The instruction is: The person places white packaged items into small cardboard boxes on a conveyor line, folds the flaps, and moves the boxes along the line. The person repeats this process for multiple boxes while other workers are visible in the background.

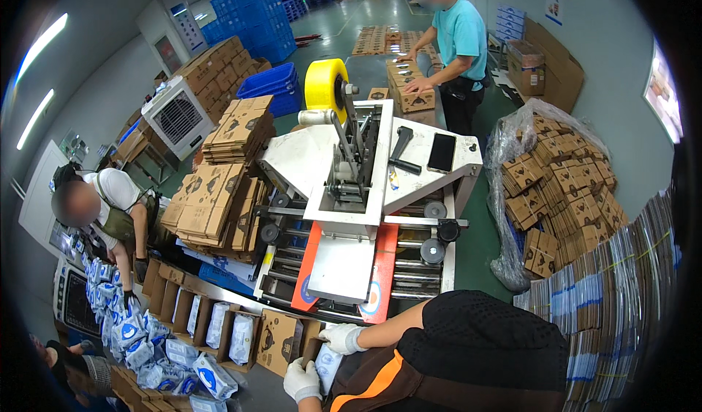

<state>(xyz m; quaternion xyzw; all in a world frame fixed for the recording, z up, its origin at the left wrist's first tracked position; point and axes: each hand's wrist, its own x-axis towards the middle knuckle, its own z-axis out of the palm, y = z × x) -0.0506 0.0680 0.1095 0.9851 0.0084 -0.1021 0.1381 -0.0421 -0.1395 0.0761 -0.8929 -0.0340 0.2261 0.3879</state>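
Grey table [257,388] beside the carton-taping machine [341,223]: the gloved left hand [302,380] and right hand [342,338] touch an open carton [312,337] around a pale packet [327,367], grip unclear. Uneven pressure could crease a flap or snag the packet.

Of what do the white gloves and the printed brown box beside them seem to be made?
White gloves: probably knitted fabric, matte, judging by soft wrinkles and no shine.
Printed brown box: likely cardboard, dull, judging by its kraft colour and straight edges.
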